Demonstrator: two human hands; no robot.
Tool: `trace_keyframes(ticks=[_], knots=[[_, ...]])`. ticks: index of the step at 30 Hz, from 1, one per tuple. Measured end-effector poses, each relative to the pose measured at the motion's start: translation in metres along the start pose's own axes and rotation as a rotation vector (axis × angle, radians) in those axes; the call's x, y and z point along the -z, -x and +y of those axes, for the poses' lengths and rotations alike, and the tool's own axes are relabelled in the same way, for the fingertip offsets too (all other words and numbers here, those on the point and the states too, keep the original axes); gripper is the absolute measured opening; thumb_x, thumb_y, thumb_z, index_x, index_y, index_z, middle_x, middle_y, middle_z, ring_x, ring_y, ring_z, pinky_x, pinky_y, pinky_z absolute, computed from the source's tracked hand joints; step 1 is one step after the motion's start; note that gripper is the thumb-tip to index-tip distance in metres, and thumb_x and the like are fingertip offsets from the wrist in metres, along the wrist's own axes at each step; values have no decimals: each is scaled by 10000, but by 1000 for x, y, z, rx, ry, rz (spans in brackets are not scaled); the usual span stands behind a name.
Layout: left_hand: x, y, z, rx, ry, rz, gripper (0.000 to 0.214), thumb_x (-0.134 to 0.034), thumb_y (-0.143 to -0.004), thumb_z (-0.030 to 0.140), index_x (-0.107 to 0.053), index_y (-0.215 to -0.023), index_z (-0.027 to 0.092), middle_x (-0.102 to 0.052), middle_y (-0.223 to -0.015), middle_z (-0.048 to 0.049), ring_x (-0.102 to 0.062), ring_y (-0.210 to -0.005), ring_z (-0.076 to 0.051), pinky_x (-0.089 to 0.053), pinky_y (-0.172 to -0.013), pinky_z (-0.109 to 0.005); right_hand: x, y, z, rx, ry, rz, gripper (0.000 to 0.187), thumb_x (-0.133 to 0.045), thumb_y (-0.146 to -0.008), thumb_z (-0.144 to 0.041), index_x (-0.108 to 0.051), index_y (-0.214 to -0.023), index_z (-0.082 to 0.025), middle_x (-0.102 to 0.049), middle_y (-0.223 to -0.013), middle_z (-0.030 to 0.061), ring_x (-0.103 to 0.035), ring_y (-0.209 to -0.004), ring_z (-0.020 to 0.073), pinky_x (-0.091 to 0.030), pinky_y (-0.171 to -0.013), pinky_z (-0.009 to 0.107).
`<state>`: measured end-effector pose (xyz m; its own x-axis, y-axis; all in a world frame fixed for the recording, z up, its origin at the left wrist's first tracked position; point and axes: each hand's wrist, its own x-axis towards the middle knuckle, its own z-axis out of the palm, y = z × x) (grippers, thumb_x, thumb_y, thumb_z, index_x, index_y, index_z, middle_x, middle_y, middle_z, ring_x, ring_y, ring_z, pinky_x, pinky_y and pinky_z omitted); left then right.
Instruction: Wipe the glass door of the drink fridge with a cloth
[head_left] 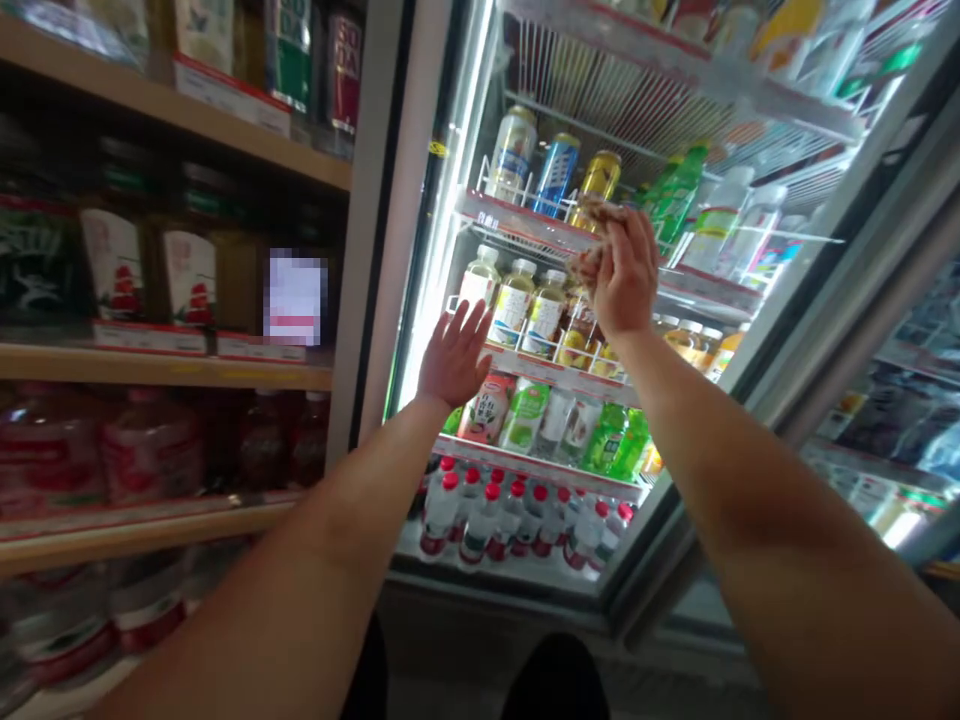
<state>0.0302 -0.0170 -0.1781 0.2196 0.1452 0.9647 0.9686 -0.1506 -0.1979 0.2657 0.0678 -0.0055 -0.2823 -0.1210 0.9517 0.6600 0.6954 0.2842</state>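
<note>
My right hand (628,270) is closed around a crumpled brownish cloth (589,262), raised in front of the drinks fridge's middle shelves. Part of the cloth is hidden by my fingers. Lower and to the left, my left hand (457,355) holds nothing; its fingers are spread, palm toward the fridge. Whether it touches glass I cannot tell. Behind the hands stand pale-yellow bottles (513,303), a blue can (556,175) and a gold can (600,178). Cartons, among them a green one (525,415), line the shelf below my left hand.
Red-capped water bottles (480,520) fill the fridge bottom. Wooden shelves (172,365) with bottles run along the left, beside a grey upright frame (390,200). Another metal frame (757,400) slants down the right side. My dark-clad knees (555,680) show at the bottom.
</note>
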Motion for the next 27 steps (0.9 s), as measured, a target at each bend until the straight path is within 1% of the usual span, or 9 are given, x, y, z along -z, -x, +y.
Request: trace_keyframes(ticks=[4,7,9,13,16,19,23,25,27], knots=[[-1,0,0,3,27,-5,619,-363,-1032,338,-272,-1592,90,-286,-1641,-142,-85,-1562,-266,-66,-1275,-472,-13,9,-24,-28,37,5,623,-331,-1033,-480,-339,-1558,-144,-243,-1638,137,-61,-1574,322,-152,-1263,638],[-2,-1,0,16,25,-11,614,-357,-1035,345,-280,-1593,102,-288,-1643,-131,-98,-1561,-266,-68,-1275,-469,-11,25,-52,75,42,-133,772,-444,-980,-585,-269,-1584,-137,-184,-1661,135,-7,-1574,349,-114,-1267,642],[-2,-1,0,27,46,-17,614,-362,-1036,356,-283,-1594,112,-288,-1643,-129,-105,-1560,-268,-65,-1275,-470,-6,35,-63,173,21,-257,735,-452,-986,-560,-280,-1585,-170,-189,-1670,106,-23,-1578,332,-108,-1279,615],[-1,-1,1,48,61,-41,620,-369,-1035,357,-276,-1596,111,-279,-1644,-139,-98,-1561,-274,-60,-1274,-486,7,37,-59,361,-16,-463,520,-375,-1046,-435,-392,-1540,-272,-281,-1660,23,-120,-1578,255,-124,-1303,530],[-1,0,1,36,31,-33,617,-359,-1041,355,-264,-1600,111,-281,-1643,-141,-93,-1561,-274,-75,-1272,-486,18,19,-41,404,-15,-488,478,-373,-1050,-402,-445,-1506,-282,-364,-1624,6,-206,-1559,245,-164,-1294,531],[-2,1,0,14,27,0,623,-370,-1041,349,-247,-1605,113,-292,-1637,-149,-101,-1558,-279,-90,-1271,-489,23,-14,-18,241,31,-327,493,-377,-1036,-381,-456,-1501,-238,-379,-1611,32,-211,-1553,287,-184,-1269,593],[-2,1,0,8,8,9,639,-363,-1037,351,-210,-1618,135,-292,-1636,-141,-106,-1556,-280,-103,-1271,-493,12,-58,11,-174,117,-2,530,-265,-1036,-407,-477,-1491,-238,-356,-1628,10,-167,-1548,281,-126,-1288,536],[-2,1,0,13,1,4,640,-356,-1037,356,-204,-1622,146,-289,-1638,-133,-112,-1554,-283,-112,-1271,-497,2,-68,15,-371,134,117,570,-199,-1035,-428,-452,-1499,-215,-344,-1637,12,-136,-1537,279,-64,-1283,527],[-2,1,0,18,7,2,640,-350,-1040,365,-200,-1625,153,-289,-1639,-127,-116,-1553,-284,-117,-1271,-501,-4,-67,7,-421,138,148,603,-165,-1033,-439,-404,-1526,-186,-324,-1646,9,-103,-1539,276,-29,-1281,529]])
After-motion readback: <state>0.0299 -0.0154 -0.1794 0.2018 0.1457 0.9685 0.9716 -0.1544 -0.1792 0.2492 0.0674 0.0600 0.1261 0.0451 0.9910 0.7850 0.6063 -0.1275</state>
